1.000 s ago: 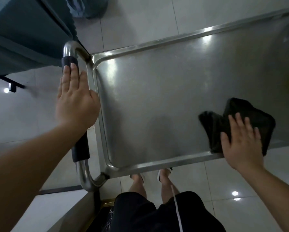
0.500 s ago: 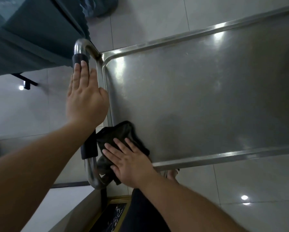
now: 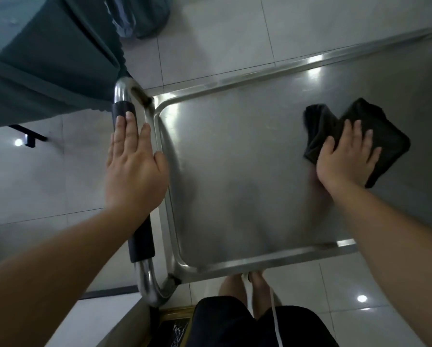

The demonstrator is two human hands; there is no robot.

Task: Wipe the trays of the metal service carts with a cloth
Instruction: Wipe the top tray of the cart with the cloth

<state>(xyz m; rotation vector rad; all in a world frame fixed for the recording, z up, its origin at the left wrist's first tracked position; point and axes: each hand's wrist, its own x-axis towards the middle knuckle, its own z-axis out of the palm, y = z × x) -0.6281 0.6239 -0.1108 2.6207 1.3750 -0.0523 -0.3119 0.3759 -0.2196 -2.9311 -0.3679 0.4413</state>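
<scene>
We looked down on the cart's steel tray [image 3: 247, 176]. Our right hand [image 3: 345, 156] lay flat on the black cloth [image 3: 382, 139], fingers straight and spread, pressing it onto the tray towards its right side, well clear of the near rim. Our left hand [image 3: 134, 169] rested open on the black-sleeved handle [image 3: 141, 241] at the tray's left end, fingers straight and together, gripping nothing. A teal drape [image 3: 42, 61] hung just beyond the handle, over pale floor tiles [image 3: 217, 33]
</scene>
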